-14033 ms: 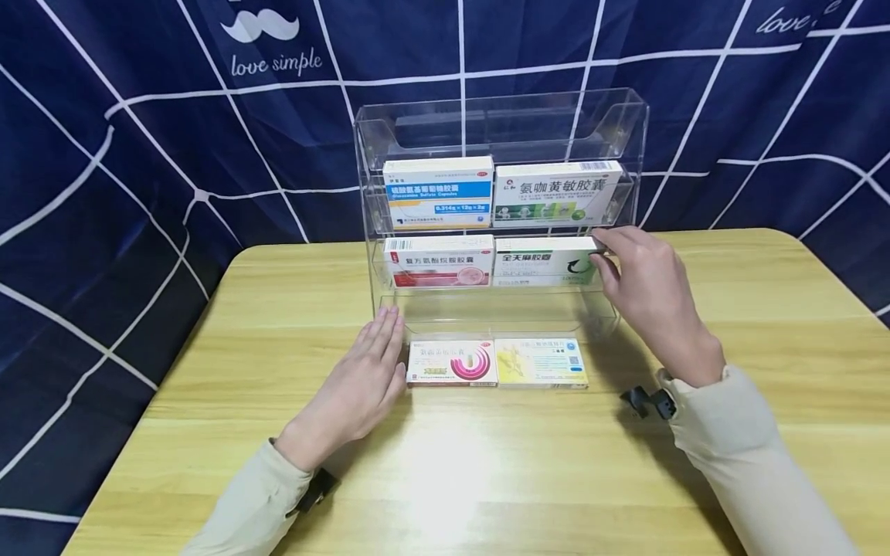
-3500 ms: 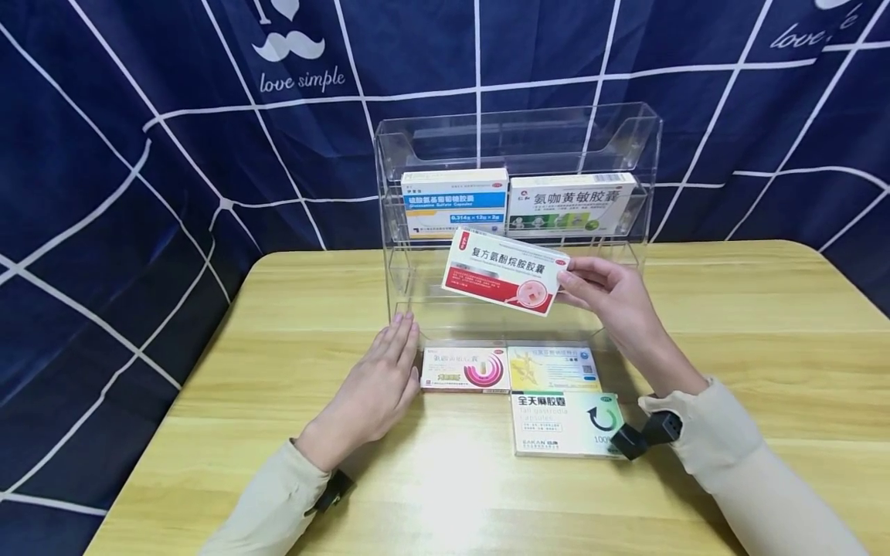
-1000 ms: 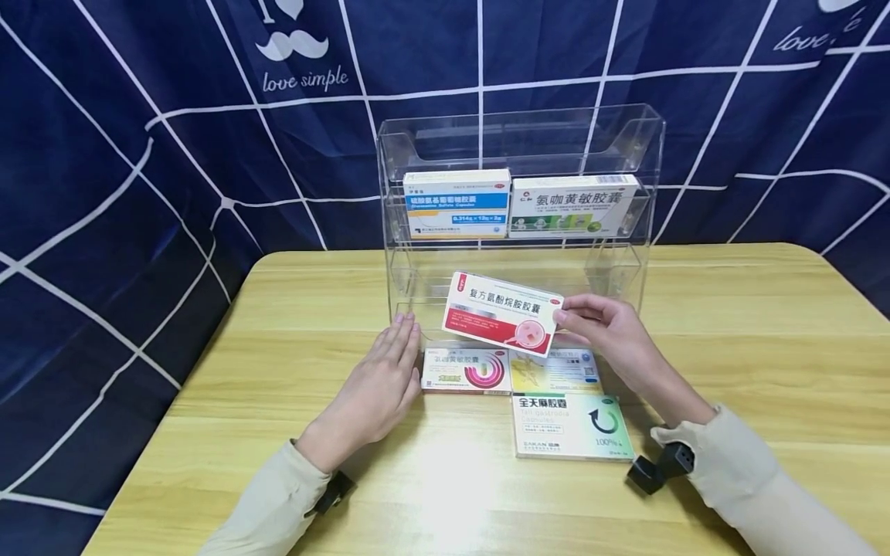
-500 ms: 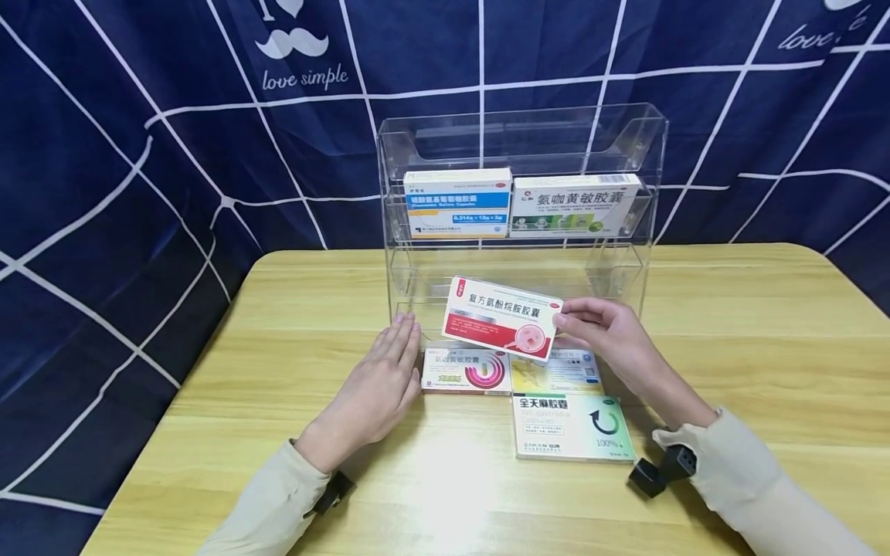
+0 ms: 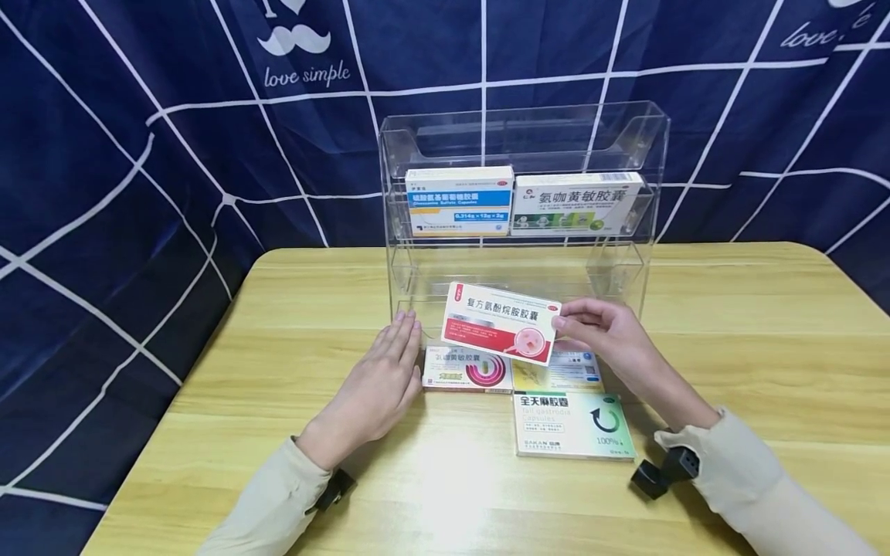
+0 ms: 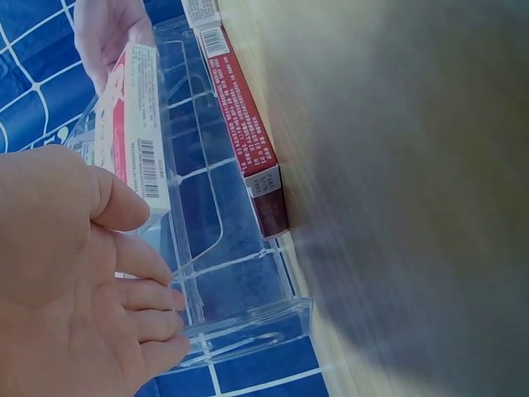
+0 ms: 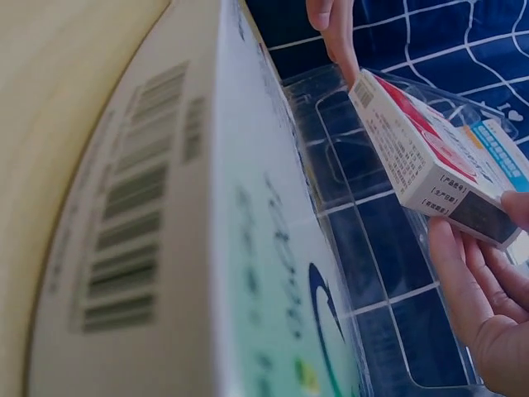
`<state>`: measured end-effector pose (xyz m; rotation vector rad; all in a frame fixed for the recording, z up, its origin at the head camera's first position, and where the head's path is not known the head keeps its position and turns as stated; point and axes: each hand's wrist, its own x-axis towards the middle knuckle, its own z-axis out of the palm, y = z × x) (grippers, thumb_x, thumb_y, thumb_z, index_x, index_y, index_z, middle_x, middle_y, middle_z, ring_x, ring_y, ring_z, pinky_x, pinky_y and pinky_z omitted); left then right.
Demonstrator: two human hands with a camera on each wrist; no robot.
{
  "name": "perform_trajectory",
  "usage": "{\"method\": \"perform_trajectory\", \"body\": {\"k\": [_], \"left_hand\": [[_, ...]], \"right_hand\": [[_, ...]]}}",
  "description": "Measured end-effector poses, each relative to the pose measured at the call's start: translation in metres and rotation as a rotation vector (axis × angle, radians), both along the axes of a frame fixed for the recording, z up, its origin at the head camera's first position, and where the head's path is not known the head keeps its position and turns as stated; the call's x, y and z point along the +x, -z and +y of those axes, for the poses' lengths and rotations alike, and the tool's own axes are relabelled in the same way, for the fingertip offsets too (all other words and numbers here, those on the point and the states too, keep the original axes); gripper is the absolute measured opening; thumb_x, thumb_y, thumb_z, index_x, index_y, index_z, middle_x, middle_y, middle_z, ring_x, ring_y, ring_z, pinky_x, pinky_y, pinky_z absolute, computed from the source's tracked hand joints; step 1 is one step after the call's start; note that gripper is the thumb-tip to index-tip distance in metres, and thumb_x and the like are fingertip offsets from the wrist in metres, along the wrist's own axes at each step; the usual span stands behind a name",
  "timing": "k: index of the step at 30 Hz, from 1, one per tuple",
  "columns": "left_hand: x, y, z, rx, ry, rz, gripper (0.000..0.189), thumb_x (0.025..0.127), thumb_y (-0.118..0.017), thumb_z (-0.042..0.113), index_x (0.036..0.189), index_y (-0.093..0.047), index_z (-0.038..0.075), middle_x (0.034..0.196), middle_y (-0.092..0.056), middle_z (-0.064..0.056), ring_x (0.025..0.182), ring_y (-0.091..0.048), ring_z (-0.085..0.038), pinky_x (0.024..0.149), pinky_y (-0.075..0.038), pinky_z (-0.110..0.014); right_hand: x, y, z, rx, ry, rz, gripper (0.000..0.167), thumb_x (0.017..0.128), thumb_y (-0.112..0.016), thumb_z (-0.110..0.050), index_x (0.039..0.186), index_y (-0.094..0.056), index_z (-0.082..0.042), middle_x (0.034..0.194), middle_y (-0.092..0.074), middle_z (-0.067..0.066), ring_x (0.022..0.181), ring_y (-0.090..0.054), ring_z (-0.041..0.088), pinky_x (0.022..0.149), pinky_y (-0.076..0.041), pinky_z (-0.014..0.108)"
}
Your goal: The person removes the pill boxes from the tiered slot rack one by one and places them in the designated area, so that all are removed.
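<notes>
My right hand (image 5: 619, 340) pinches the right end of a red-and-white medicine box (image 5: 499, 323), tilted in front of the clear acrylic display rack (image 5: 521, 147). Its far end is free; in the right wrist view the thumb and fingers hold the printed end of the box. With fingers straight, my left hand (image 5: 368, 386) rests at the rack's lower left front corner. The held box partly covers a pink-ringed medicine box (image 5: 459, 372) and a yellow-and-white one (image 5: 566, 374) in the rack's bottom tier. A green-and-white medicine box (image 5: 573, 426) lies flat on the table before them.
The rack's upper filled tier bears a blue-and-white box (image 5: 459, 202) and a white box with a green strip (image 5: 577, 207). The tier below holds no boxes. A dark blue gridded curtain (image 5: 208, 147) hangs behind the wooden table (image 5: 751, 332).
Since the earliest frame, the green-and-white box went from the rack to the table, and my right hand took the red-and-white box out. Lately it has sunk slightly. My left hand stays put.
</notes>
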<state>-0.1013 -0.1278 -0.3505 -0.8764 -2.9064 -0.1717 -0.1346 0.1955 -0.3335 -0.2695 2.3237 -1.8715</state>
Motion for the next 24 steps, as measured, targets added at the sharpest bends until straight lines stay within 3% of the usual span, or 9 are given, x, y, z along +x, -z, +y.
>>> {"method": "perform_trajectory", "body": {"k": [24], "left_hand": [[-0.0014, -0.0006, 0.0, 0.001, 0.01, -0.002, 0.058, 0.102, -0.037, 0.022, 0.147, -0.023, -0.011, 0.155, -0.015, -0.027, 0.145, -0.009, -0.036, 0.118, -0.017, -0.045]], "right_hand": [[0.0086, 0.0018, 0.006, 0.059, -0.014, -0.065, 0.042, 0.094, -0.064, -0.02, 0.119, -0.053, 0.012, 0.102, -0.068, 0.011, 0.086, -0.07, 0.017, 0.081, -0.058, 0.029]]}}
